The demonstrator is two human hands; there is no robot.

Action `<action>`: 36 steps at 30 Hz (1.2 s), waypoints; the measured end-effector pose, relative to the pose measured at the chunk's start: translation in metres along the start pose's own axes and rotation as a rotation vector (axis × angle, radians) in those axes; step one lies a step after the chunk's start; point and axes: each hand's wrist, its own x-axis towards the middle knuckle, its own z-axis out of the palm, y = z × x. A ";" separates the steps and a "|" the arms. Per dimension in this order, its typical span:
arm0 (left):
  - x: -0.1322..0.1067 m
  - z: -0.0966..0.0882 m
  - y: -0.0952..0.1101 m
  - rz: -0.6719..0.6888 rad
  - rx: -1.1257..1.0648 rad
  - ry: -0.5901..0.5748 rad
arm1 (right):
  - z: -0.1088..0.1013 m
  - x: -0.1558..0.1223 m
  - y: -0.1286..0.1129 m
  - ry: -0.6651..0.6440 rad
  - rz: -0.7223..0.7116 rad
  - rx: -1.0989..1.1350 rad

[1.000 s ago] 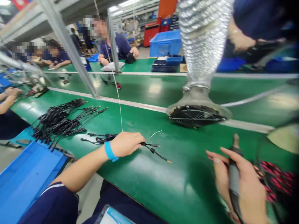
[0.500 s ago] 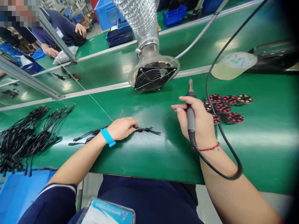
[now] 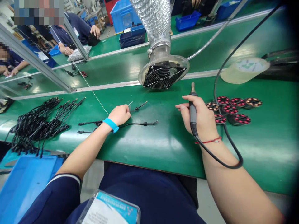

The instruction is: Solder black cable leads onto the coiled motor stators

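My left hand [image 3: 120, 114], with a blue band at the wrist, is closed in a pinch over a black cable [image 3: 136, 109]; the cable's bare end points up and right. A thin strand of solder wire [image 3: 95, 95] runs down from the upper left into the same hand, and a short piece sticks out past the fingertips. Another black cable [image 3: 144, 123] lies below on the green bench. My right hand [image 3: 202, 116] grips a soldering iron [image 3: 192, 113], its metal tip pointing up and away from the cables. Right of it stand several round coil-wound parts [image 3: 230, 109].
A fan hood [image 3: 163, 76] on a foil duct hangs over the bench's far side. To the left lies a heap of black cables [image 3: 38, 127], with a blue bin [image 3: 28, 183] below. The iron's black cord [image 3: 216, 84] loops over my right forearm. Co-workers sit beyond the frame.
My left hand has lifted one cable's end apart from the other, which now lies separately below. The view has shifted; my right hand still holds the soldering iron upright.
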 end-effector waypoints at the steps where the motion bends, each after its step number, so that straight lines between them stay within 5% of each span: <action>1: -0.002 0.002 0.001 0.002 -0.026 -0.003 | 0.000 0.000 0.000 -0.005 -0.001 -0.001; 10: -0.043 -0.006 -0.003 0.090 -0.537 -0.097 | -0.008 -0.002 -0.009 -0.074 0.009 0.035; 16: -0.073 0.023 0.010 0.180 -0.055 0.024 | -0.008 -0.008 -0.009 -0.033 -0.045 0.039; 21: -0.054 0.013 0.005 0.141 -0.153 0.213 | -0.004 -0.009 -0.014 -0.091 -0.069 0.015; 26: -0.029 0.002 0.005 0.168 0.116 -0.079 | -0.018 -0.011 -0.022 -0.077 -0.085 -0.004; 30: -0.020 -0.004 0.011 0.230 0.266 -0.310 | -0.060 -0.017 -0.019 -0.021 -0.038 -0.093; 36: 0.015 -0.014 0.022 0.351 -0.302 -0.360 | -0.107 -0.032 0.010 -0.022 0.023 -0.335</action>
